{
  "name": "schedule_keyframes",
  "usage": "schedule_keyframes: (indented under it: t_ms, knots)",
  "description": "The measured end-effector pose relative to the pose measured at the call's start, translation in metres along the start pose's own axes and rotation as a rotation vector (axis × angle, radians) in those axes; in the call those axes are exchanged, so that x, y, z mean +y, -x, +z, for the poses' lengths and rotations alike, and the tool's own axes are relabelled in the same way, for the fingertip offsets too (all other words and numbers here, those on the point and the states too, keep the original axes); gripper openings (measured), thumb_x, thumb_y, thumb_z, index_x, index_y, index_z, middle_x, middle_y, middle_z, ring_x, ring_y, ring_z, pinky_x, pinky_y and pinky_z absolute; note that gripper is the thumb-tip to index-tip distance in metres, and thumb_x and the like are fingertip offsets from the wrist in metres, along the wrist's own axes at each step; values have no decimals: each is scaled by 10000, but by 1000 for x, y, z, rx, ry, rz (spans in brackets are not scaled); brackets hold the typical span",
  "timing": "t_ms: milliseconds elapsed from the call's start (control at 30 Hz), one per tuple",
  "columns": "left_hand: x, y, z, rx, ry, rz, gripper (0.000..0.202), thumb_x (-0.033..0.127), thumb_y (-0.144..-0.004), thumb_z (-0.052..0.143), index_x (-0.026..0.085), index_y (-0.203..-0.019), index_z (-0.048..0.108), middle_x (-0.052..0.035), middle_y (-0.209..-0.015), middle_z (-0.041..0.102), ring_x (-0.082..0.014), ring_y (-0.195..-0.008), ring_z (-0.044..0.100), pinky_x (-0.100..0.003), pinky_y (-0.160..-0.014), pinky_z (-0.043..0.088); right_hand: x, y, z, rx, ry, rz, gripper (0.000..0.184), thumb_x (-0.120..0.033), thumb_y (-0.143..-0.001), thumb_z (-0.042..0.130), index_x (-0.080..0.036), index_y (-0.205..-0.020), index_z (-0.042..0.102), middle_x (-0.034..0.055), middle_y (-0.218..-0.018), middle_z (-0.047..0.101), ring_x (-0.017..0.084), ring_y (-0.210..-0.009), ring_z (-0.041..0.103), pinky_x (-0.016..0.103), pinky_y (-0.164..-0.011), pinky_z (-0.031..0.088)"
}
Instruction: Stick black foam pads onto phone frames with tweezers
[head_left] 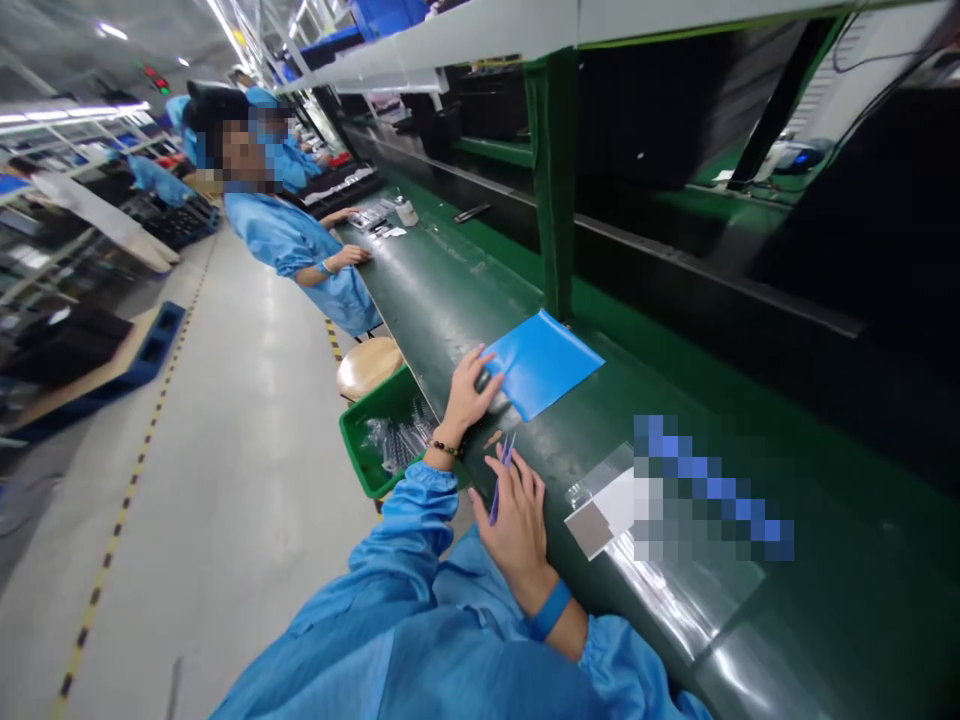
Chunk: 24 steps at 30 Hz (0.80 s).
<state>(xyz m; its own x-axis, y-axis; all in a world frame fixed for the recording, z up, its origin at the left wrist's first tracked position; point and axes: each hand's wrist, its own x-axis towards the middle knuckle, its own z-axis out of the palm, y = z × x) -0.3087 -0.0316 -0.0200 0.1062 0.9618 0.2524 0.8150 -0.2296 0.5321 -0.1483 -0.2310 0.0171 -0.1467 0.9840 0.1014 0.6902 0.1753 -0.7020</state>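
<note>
At far left on the floor, a blue pallet (150, 350). Beyond it, seated well up the bench (450, 290), a co-worker (300, 240) in a blue coat, both hands down among small parts. Nearer, a round stool (367, 365) and, just below the bench edge, a green bin (360, 440) with clear bags inside. Next, left hand (469, 390) reaching forward, fingers spread flat and gripping nothing, pressing the near corner of the blue sheet (547, 360), itself lying flat on the bench just in front of a green post (553, 180). Just nearer, right hand (517, 520) resting palm down at the bench edge, fingers closed on purple tweezers (501, 480), tips pointing toward the sheet but apart from it. Further right, a grey card (600, 515) on clear film, near the right hand, touching neither hand. Probably best here: keep the left fingertips spread and low on that corner to stop any sliding on the smooth surface. Press lightly, without creasing. Hold the tweezers firm but unsqueezed, tips shallow and ahead of the knuckles. Keep the right sleeve off the card.
</note>
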Motion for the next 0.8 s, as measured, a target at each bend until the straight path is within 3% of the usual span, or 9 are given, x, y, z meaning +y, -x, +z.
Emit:
schedule_keyframes:
  t_ms: [67,167,233,333,433,533,667,800]
  knots:
    - [-17,-24,-1,70,-7,-177,516,515,-1106,498,208,-1509,596,-124,-1649,558,-235,-1534,530,-394,-1305,424,4,2,0,24,-9,-18,476,-402,-1078,610,-209,-1511,562,133,-1617,593,297,-1541,474,509,-1224,408]
    - [-47,-78,-1,47,-21,-343,470,496,-1073,570,182,-1409,668,-152,-1431,716,-277,-1363,663,-418,-1216,511,8,5,0,59,21,-43,556,-431,-1059,636,-200,-1551,519,140,-1640,569,293,-1533,494,491,-1215,446]
    - [-62,-113,4,68,-14,-356,484,483,-1051,604,158,-1403,674,-180,-1429,708,-308,-1411,622,-451,-1247,472,8,6,1,67,80,-52,621,-429,-1036,660,-207,-1588,484,140,-1639,571,298,-1525,512,498,-1207,468]
    - [-71,-147,16,138,-28,-366,529,456,-1060,559,143,-1483,618,-216,-1605,565,-327,-1580,441,-504,-1323,355,6,4,7,38,201,-54,705,-376,-1005,675,-226,-1647,424,122,-1643,572,316,-1502,546,523,-1191,486]
    - [-72,-154,31,156,-40,-366,503,451,-1048,556,166,-1450,653,-223,-1648,516,-370,-1579,423,-573,-1320,319,3,-4,17,-14,311,-67,759,-285,-977,663,-221,-1682,389,113,-1709,491,326,-1518,538,527,-1196,477]
    - [-76,-152,37,151,-42,-348,457,443,-1029,573,170,-1364,721,-232,-1595,561,-408,-1523,460,-605,-1275,355,0,-15,27,-40,365,-100,778,-268,-976,657,-209,-1698,374,122,-1741,438,319,-1543,516,513,-1202,467]
    - [-79,-153,37,85,-8,-257,307,386,-1034,558,244,-1143,807,-145,-1347,727,-340,-1323,594,-516,-1163,480,-5,-27,36,-58,396,-97,719,-351,-1038,635,-219,-1698,381,131,-1721,471,330,-1526,529,521,-1173,472]
    - [-78,-156,39,54,23,-217,264,357,-1034,576,251,-1097,810,-126,-1278,735,-331,-1270,597,-497,-1097,513,-8,-34,42,-78,412,-76,710,-432,-1067,618,-219,-1699,375,137,-1725,464,340,-1551,492,537,-1179,458]
